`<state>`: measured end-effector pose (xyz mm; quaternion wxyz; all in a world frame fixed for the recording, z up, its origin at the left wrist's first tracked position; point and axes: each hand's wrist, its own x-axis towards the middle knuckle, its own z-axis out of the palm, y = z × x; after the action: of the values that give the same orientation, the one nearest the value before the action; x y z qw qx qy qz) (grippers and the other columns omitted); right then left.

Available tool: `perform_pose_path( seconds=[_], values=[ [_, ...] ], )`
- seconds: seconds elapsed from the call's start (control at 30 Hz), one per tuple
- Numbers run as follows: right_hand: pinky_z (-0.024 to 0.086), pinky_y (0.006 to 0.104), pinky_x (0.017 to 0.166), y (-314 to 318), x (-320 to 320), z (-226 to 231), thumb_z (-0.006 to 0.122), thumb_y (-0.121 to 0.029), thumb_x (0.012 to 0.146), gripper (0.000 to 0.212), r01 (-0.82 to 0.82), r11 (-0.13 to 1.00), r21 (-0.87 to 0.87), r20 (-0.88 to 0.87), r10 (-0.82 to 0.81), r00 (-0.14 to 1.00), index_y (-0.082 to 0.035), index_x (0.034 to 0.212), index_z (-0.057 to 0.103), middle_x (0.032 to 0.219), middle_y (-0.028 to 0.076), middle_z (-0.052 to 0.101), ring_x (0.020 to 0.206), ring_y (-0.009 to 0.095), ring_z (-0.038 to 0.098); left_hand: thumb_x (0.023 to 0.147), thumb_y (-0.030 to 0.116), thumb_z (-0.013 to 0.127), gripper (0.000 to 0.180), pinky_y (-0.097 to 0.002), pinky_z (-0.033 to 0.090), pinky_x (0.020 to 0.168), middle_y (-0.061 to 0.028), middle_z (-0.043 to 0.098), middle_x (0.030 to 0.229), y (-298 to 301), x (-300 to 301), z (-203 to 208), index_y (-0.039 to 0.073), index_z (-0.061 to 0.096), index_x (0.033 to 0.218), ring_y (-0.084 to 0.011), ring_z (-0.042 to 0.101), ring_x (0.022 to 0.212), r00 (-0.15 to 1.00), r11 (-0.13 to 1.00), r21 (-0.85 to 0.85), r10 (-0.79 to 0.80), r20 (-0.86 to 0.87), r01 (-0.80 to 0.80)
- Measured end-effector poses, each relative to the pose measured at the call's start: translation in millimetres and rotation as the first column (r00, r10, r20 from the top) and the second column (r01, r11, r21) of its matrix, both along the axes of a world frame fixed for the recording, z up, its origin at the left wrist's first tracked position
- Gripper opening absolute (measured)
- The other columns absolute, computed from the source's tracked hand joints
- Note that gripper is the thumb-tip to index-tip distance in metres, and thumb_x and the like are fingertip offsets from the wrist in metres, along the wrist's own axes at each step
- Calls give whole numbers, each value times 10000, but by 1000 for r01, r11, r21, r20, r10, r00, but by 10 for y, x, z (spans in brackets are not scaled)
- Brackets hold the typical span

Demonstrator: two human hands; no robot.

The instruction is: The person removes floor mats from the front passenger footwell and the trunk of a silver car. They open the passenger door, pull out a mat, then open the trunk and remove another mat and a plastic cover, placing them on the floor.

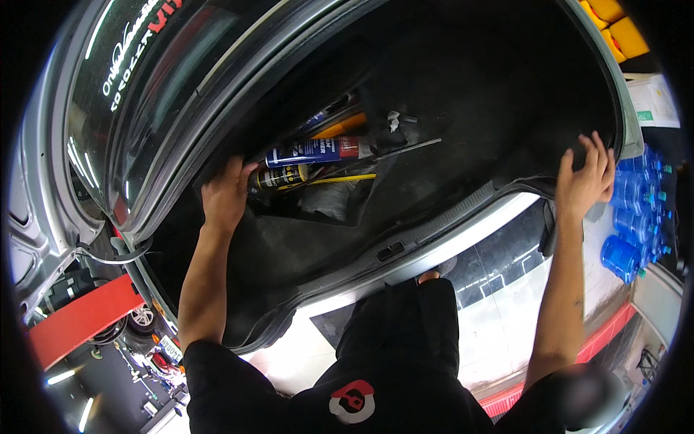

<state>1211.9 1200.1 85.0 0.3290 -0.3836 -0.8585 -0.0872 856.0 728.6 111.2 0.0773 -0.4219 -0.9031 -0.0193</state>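
Observation:
Inside the car's boot (448,94) lies a dark open container (340,217) of cans and tools. My left hand (225,195) is at its left side, fingers curled at a black edge and partly lost in the dark. Close to that hand lie a blue and red spray can (303,152) and a black and yellow can (283,176). A yellow rod (347,179) and an orange item (341,126) are among them. My right hand (587,177) rests at the boot's right rim with fingers spread, holding nothing that I can see.
A thin metal rod (412,147) and a crumpled white scrap (393,121) lie on the dark boot lining. The boot's sill (434,253) runs in front of my body. Blue water bottles (630,224) stand outside to the right. The rear window (173,43) rises at left.

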Motion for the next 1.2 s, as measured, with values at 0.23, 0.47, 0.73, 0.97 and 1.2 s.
perform_pose_path(
  seconds=[0.23,0.47,0.73,0.97,1.2],
  values=[
    [539,350,871,-2785,-534,-1248,881,-260,795,616,-277,-254,-927,-235,-183,955,-11,1253,553,1108,127,620,970,208,633,963,279,682,316,-478,570,834,-138,720,1041,149,212,256,96,661,1220,-386,704,948,998,989,-151,-11,-67,1],
    [578,361,818,-3454,-1226,-2061,810,-410,870,621,-70,-679,-731,135,-245,960,-13,1263,539,1130,106,645,957,204,665,941,167,690,370,-443,591,799,-179,712,1137,199,514,153,87,666,1302,-374,724,934,996,939,-340,81,48,-60],
    [490,495,1070,-3551,-1373,-2523,523,-582,996,649,293,-314,-903,204,288,936,12,1208,678,1289,300,648,1241,444,608,808,13,677,406,-459,586,810,-124,714,1123,-5,321,156,109,726,1199,-311,691,1012,985,992,-124,-17,-170,-4],
    [505,507,1031,-3508,-1494,-2397,497,-520,1021,595,137,-85,-987,86,438,895,25,1168,684,1239,318,656,1164,462,640,814,-11,685,158,-407,547,635,-147,708,809,-133,451,278,21,691,969,-329,701,722,995,998,-9,-59,-85,58],
    [558,372,846,-3507,-1249,-2175,560,-222,1052,299,55,-431,-901,9,107,994,11,1220,642,1169,166,707,952,258,697,780,-54,751,176,-389,520,619,-135,686,801,-55,695,697,19,680,923,-326,680,699,991,987,107,-125,49,119]
  ],
)
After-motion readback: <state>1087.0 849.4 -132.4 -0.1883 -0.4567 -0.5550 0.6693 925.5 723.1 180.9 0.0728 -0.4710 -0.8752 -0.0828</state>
